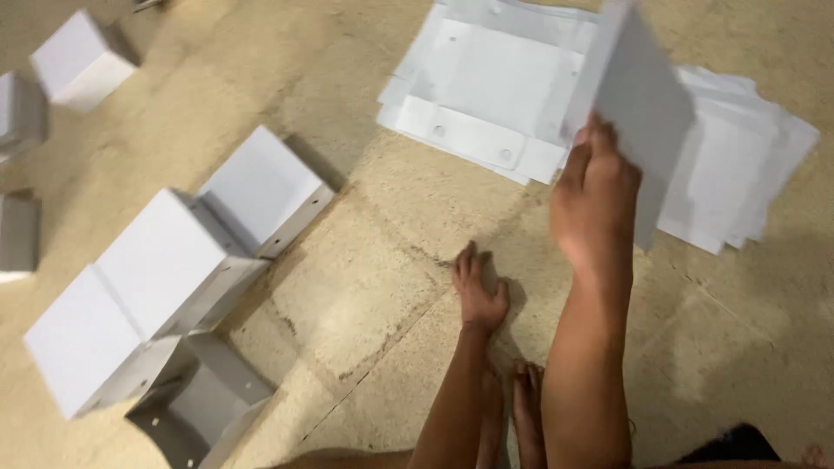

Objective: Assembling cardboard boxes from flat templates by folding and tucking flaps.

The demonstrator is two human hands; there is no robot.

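Far left: small white boxes (80, 59) are sitting on the floor (365, 287) near the frame's edge, partly cut off.
Left of centre: a row of folded white boxes (161, 260) is lying side by side, touching; an open grey-white box (204, 404) is lying just below them.
Left hand (478, 295): it is resting flat on the bare floor, fingers stretched out and pressed together, gripping nothing.
Feet (521, 408): bare toes are showing between the two forearms, near the bottom edge.
Top centre: a flat white cardboard blank (486, 87) with small punched holes is lying unfolded on the floor.
Right hand (595, 200): it is raised above the floor, fingers closing around the lower edge of a white cardboard sheet (643, 95), which is tilting upward.
Right: a fanned stack of white sheets (738, 165) is lying on the floor, just behind the held sheet.
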